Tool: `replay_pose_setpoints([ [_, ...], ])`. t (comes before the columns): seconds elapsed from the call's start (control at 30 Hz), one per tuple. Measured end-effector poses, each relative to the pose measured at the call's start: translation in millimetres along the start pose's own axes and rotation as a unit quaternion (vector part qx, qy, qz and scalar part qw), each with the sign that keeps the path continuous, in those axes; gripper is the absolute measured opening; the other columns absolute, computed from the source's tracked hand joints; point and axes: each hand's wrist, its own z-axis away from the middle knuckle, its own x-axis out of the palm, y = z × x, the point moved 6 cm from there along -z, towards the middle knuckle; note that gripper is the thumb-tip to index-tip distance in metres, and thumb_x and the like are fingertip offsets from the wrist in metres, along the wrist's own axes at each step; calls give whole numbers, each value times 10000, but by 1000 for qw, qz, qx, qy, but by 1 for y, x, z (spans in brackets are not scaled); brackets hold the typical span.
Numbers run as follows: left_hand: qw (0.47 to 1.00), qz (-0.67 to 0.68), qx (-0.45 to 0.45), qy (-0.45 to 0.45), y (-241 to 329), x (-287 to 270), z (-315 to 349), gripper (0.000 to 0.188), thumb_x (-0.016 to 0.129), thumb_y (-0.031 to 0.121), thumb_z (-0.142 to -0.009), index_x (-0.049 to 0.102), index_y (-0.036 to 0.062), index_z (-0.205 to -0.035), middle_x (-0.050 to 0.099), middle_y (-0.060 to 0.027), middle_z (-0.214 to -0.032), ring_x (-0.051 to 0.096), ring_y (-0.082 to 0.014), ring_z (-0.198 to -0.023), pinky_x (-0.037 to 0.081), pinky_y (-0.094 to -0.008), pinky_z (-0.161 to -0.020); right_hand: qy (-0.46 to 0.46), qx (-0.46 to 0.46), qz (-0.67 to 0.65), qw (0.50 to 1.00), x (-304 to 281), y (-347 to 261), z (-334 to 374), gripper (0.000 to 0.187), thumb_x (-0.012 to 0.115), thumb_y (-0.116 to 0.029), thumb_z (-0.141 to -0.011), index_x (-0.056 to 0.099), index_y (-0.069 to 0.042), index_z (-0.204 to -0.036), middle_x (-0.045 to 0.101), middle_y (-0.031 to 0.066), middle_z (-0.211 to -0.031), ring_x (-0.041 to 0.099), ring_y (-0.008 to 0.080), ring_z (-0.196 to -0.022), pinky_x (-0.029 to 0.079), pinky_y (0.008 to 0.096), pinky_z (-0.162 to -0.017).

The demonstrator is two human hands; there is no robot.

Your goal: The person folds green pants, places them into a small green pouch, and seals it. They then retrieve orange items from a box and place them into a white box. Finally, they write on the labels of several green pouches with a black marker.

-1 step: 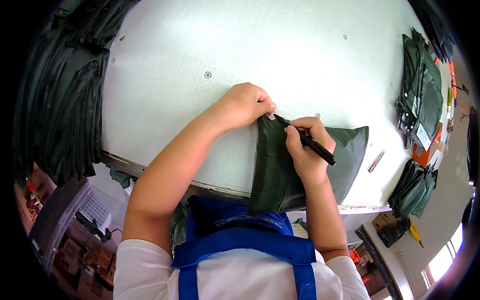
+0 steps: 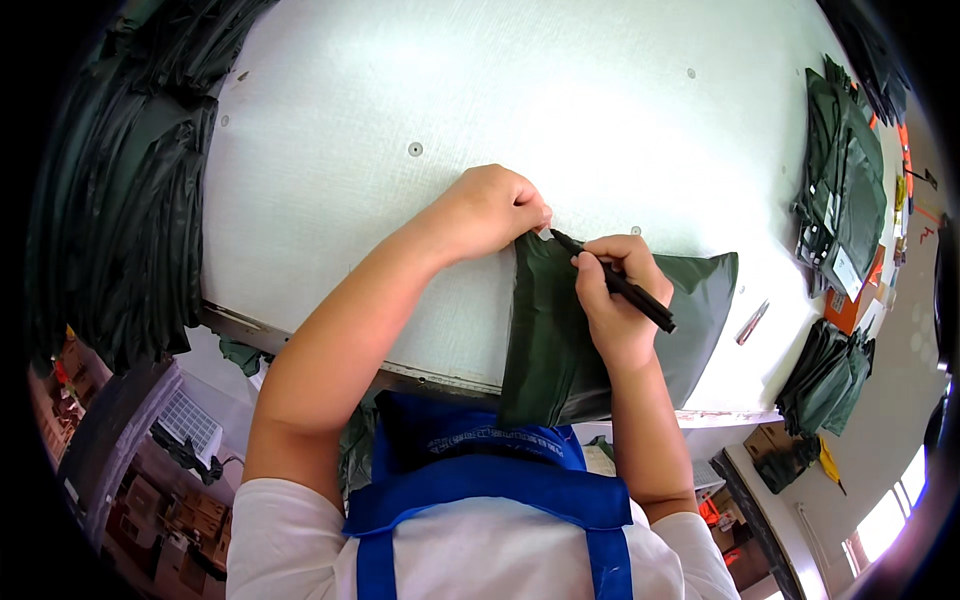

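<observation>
A folded piece of dark green coated fabric [image 2: 545,335] lies on the white table and hangs a little over its near edge. My left hand [image 2: 490,210] is closed in a pinch at the fabric's far left corner, holding a small white label [image 2: 545,234]. In my right hand [image 2: 622,315] is a black marker pen [image 2: 640,303], gripped like a writing tool. Its tip points up and left, right beside the label. Whether the tip touches the label, I cannot tell.
Tall stacks of dark green pieces [image 2: 130,220] line the table's left side. More folded green pieces [image 2: 845,180] and a smaller pile [image 2: 825,375] sit at the right. A small slim tool [image 2: 752,322] rests on the white tabletop [image 2: 400,80] near the right edge.
My right hand and the marker pen have shifted very slightly to the right. The left hand and the fabric look unmoved.
</observation>
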Motion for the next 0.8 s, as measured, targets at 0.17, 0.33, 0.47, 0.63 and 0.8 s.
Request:
replay_pose_setpoints([
  [0.17,996,59,65,-9,-2,2,3,175,628,170,-842,707,15,-851,662,-41,-748,563,-101,-692,455,-271,-648,15,-4,-49,999,-5,2,4,132,701,30,-737,600,-36,-790,619,60,-713,557,131,-573,468,258,-546],
  [0.33,995,45,83,17,0,2,0,152,642,149,-824,699,8,-818,655,-36,-725,559,-92,-677,454,-270,-637,7,4,-76,997,-6,1,4,133,697,34,-735,599,-37,-789,617,58,-717,547,133,-584,466,263,-549],
  [0.47,997,41,56,25,-4,2,-4,167,645,160,-824,697,2,-808,640,-28,-699,539,-86,-659,441,-270,-616,-4,-39,-14,999,1,-4,2,160,714,24,-706,607,-61,-789,612,44,-698,538,171,-609,461,294,-575],
  [0.63,998,42,36,16,-2,0,-5,179,648,167,-824,694,-4,-797,618,-20,-677,511,-80,-642,419,-271,-592,2,-60,26,998,4,-8,-1,178,733,-1,-687,613,-87,-785,604,30,-670,528,200,-608,452,316,-592],
  [0.8,998,49,38,21,-4,1,-7,178,647,166,-827,694,-4,-801,613,-19,-677,507,-83,-642,417,-273,-596,0,-79,48,996,7,-10,-2,180,734,1,-684,607,-87,-778,610,33,-669,533,203,-604,448,317,-594],
])
